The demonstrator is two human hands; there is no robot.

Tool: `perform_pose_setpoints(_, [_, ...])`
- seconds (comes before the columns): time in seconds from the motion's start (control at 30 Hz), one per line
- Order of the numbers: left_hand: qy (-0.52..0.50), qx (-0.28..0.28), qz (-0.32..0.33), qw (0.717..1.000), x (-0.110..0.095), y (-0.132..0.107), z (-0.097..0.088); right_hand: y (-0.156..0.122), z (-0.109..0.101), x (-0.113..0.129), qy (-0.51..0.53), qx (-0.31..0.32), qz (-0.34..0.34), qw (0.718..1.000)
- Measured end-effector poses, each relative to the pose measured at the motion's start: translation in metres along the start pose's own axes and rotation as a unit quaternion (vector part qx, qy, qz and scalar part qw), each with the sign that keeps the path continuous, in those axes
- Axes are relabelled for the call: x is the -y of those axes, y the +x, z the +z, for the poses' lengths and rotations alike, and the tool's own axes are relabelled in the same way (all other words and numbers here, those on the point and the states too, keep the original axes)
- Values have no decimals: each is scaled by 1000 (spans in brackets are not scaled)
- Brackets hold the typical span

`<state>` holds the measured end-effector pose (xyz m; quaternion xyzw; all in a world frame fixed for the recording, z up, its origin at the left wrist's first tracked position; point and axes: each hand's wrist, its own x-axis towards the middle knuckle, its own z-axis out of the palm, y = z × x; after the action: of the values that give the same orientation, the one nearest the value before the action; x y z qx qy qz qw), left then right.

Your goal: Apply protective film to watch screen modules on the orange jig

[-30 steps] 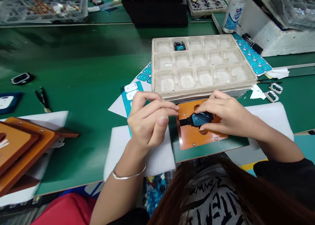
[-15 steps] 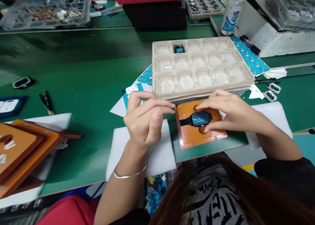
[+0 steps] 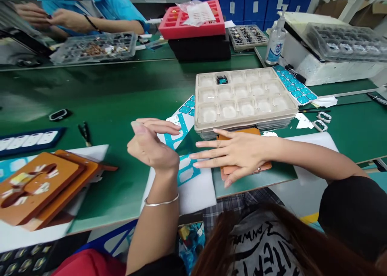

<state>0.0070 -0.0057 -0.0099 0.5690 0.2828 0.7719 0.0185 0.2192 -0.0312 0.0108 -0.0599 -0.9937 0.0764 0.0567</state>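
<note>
Your right hand [image 3: 234, 152] lay spread, fingers fanned and holding nothing, over a flat orange fixture plate [image 3: 242, 131]. It covered most of the plate, so you could not tell what sat beneath your palm. The plate's far edge lay just beside a beige moulded-pulp tray [image 3: 196, 106], with one small dark-and-teal part [image 3: 222, 79] in its back row. Your left hand [image 3: 152, 144] was curled loosely and raised, pinching nothing, near a teal-and-white die-cut sheet [image 3: 178, 131]. A white foam pad [image 3: 196, 199] lay below that wrist on the green tabletop [image 3: 121, 90]. Farther left, stacked orange plates [image 3: 39, 183] ran blurred toward the frame edge, beside small black-handled pliers [image 3: 84, 133]. At the far top left, a co-worker's hands [image 3: 63, 17] showed blurred, partly cut off by the frame.
</note>
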Motion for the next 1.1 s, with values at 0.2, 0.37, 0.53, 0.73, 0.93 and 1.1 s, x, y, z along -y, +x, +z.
perform_pose_setpoints(0.2, [29,28,-16,999,-7,-5,4,-2,12,-8,49,-9,33,998])
perform_pose_setpoints(0.37, [54,61,0,997,-7,-8,8,-6,1,-8,94,-28,23,995])
perform_pose_setpoints(0.53, [30,92,35,995,-1,-10,7,-33,-29,-8,94,-165,82,978])
perform_pose_setpoints(0.73, [24,269,120,955,-13,-10,5,-54,-32,-1,119,-78,240,960])
perform_pose_setpoints(0.93, [-4,379,160,911,-33,-14,13,-37,-9,10,480,-299,195,801])
perform_pose_setpoints(1.1, [-57,321,135,936,-33,-20,15,-19,10,25,713,-289,151,620])
